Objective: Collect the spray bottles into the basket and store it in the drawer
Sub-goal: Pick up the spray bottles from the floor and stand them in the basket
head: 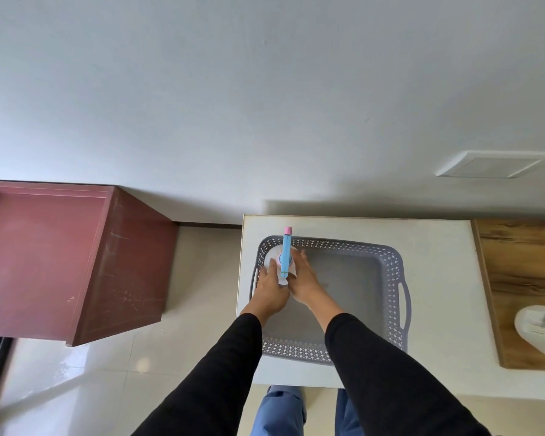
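Grey plastic basket (387, 297) with a lattice wall sits on a white tabletop (438, 247), and both hands are down in its far-left corner around one spray bottle (285, 256). That bottle has a white body, a light blue trigger head and a small pink nozzle tip that pokes out past the basket rim. It stands upright inside the corner. The left hand (269, 289) is wrapped around the bottle's near side, and the right hand (306, 278) presses against its right side with the fingers curled on it, so both are gripping it.

No brand or label I can read on that one; it's too small and seen from straight above. Off to the right, a second white bottle (538, 330) lies on a wooden board (516, 262) that butts up against the tabletop. It has some dark print on it, but it's blurred, can't make out a word.

Other stuff: a reddish-brown cabinet (76, 262) left of the table with scuffs on its side, glossy pale floor tiles (76, 388), a plain white wall (265, 105) with a white square plate (494, 165) on it. Black sleeves cross over the basket's near rim, hiding part of it.
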